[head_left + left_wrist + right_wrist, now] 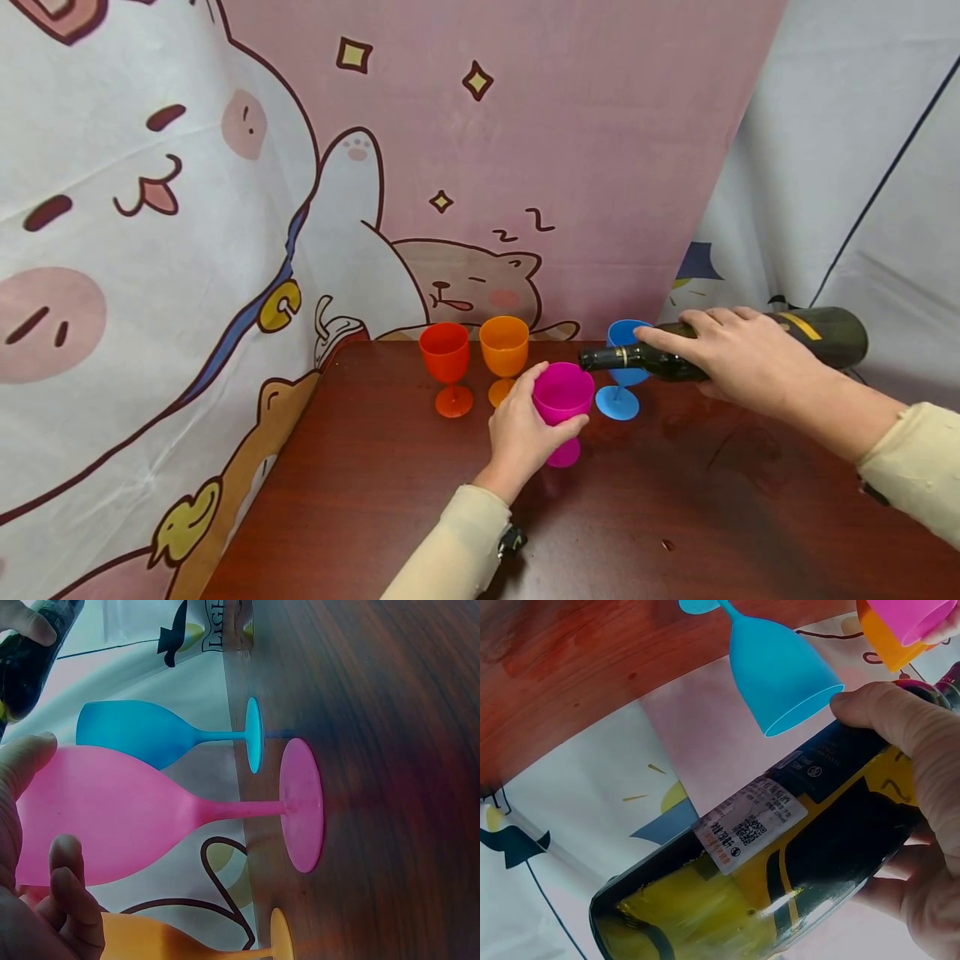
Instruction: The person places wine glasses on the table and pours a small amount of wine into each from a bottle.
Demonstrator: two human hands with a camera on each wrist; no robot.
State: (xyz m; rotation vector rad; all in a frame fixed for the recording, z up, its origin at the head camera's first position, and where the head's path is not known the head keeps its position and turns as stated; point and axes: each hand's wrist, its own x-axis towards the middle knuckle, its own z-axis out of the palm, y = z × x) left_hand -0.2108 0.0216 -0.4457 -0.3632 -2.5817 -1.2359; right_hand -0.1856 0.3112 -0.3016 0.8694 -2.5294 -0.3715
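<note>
My left hand grips the bowl of a pink goblet, thumb on the near side and fingers round the left. The goblet is upright on the table, its round foot showing in the left wrist view. My right hand holds a dark glass wine bottle tipped almost level, with its mouth at the goblet's right rim. Liquid shows inside the bottle in the right wrist view. Behind the bottle neck stands a blue goblet, partly covered by it.
An orange goblet and a red goblet stand upright at the back, left of the pink one. The dark wooden table ends against a printed cloth backdrop. A small scrap lies near the front.
</note>
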